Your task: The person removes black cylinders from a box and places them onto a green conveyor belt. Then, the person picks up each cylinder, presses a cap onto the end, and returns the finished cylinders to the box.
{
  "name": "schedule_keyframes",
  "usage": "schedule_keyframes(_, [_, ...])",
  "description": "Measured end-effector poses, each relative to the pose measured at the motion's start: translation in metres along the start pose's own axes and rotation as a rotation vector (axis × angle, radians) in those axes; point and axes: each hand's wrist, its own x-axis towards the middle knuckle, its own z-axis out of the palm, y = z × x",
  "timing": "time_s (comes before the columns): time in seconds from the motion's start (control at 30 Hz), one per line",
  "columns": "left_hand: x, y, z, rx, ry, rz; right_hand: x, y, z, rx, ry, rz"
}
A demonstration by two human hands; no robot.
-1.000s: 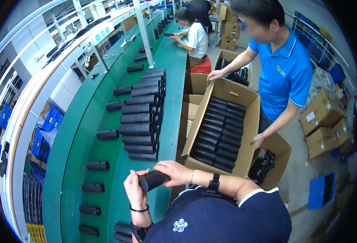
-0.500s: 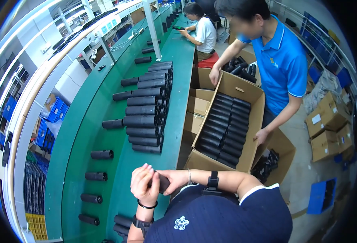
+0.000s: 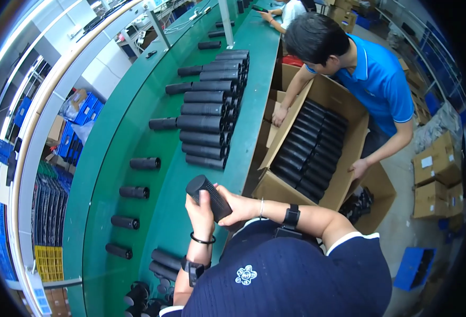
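Note:
Both of my hands hold one black cylinder (image 3: 211, 196) with a finely textured side and a smooth end, tilted in front of my chest. My left hand (image 3: 200, 215) grips it from the left, thumb along its side. From the right, my right hand (image 3: 237, 204) wraps its lower part. Beyond my hands, a stack of similar black cylinders (image 3: 204, 109) lies on the green work surface (image 3: 161, 208). A few more cylinders (image 3: 161, 258) lie near my left forearm.
At right, a co-worker in a blue shirt (image 3: 373, 79) bends over a cardboard box (image 3: 361, 113) holding rows of black cylinders. Single cylinders (image 3: 145, 163) lie spaced along the green line's left side. A metal post (image 3: 225, 24) rises farther along. Stacked cartons (image 3: 436, 158) stand far right.
The cylinder in my hands has tipped up into fuller view, and my left fingers have shifted on it. The co-worker has bent lower over the box. My view has shifted.

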Motion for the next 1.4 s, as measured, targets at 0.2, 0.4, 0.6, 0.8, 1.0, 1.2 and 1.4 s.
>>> schedule_keyframes(0.2, [0.001,0.004,-0.011,-0.524,-0.079,-0.148,0.007,0.026,0.007,0.029,-0.012,-0.114])
schedule_keyframes(0.4, [-0.006,0.026,-0.001,-0.130,0.048,0.097,0.012,0.020,0.010,0.046,-0.001,-0.027])
schedule_keyframes(0.6, [-0.003,-0.009,-0.017,-0.055,-0.036,0.111,0.015,0.024,0.001,0.514,0.070,-0.042])
schedule_keyframes(0.8, [-0.024,-0.067,-0.045,0.133,-0.340,-0.017,0.023,0.034,0.007,0.412,0.025,-0.029])
schedule_keyframes(1.0, [-0.042,-0.066,-0.070,-0.172,-0.135,-0.067,0.044,0.044,0.021,-0.291,-0.057,-0.133])
schedule_keyframes(1.2, [-0.029,-0.059,-0.188,-0.550,0.552,-0.192,0.037,0.063,0.013,-0.160,-0.139,0.218])
schedule_keyframes(1.4, [-0.044,-0.092,-0.427,0.198,1.196,-0.011,0.026,0.078,0.005,-0.159,-0.119,0.316])
